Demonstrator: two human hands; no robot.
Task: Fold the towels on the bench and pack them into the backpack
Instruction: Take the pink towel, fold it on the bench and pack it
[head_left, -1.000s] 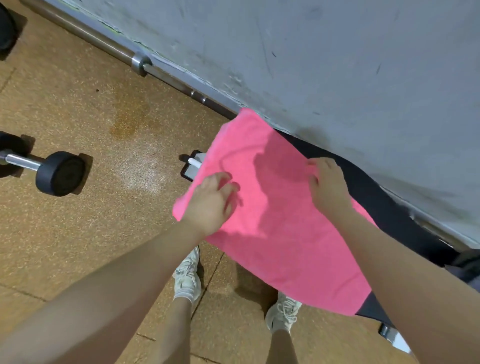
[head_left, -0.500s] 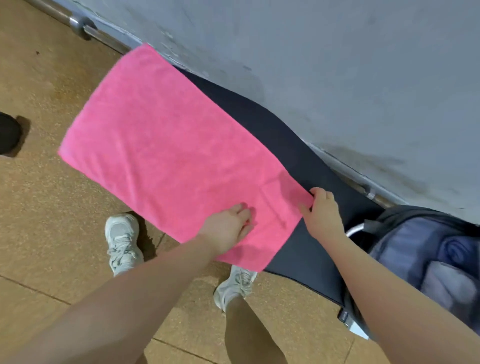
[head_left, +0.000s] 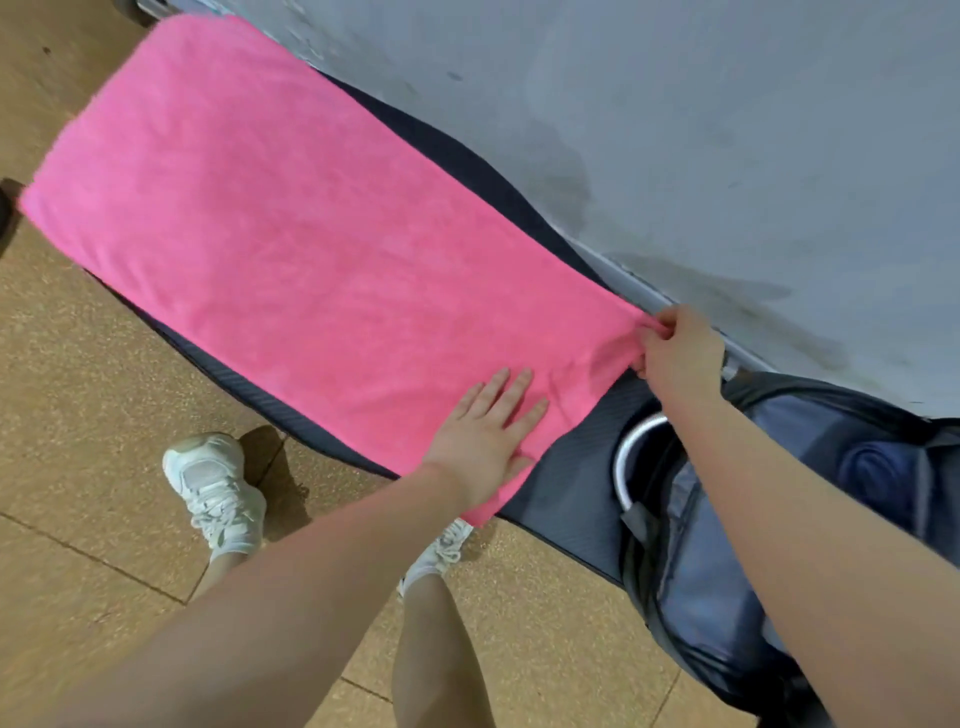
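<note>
From the head view I saw the long pink terry towel (head_left: 291, 234) lying flat along the dark padded bench (head_left: 566, 493). My left hand (head_left: 485, 441) pressed it with fingers spread; my right hand (head_left: 678, 358) pinched its far corner. I judged the next fold needed that corner carried over, beside the open grey-blue backpack (head_left: 727, 597).

Scuffed grey wall (head_left: 675, 130), speckled tan tiled floor (head_left: 93, 467)
</note>
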